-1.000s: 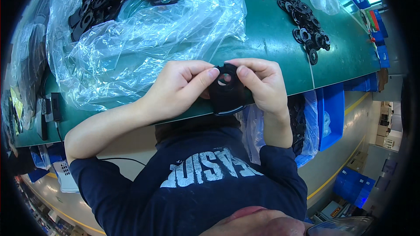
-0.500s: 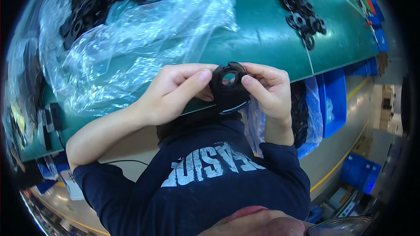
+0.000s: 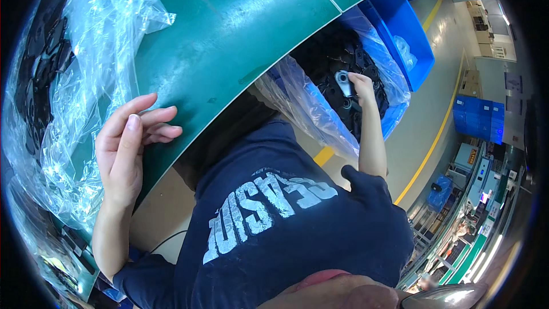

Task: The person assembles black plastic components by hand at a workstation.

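Right hand down in the parts bin, left hand parked at the bench edge.

I see the right hand reaching into the plastic-lined blue bin beside the bench, fingers closed on a small grey metal part that sits at the fingertips, on top of a heap of black parts. Left hand is well apart, open, fingers loosely curled, resting empty on the green bench mat next to the clear plastic sheeting.
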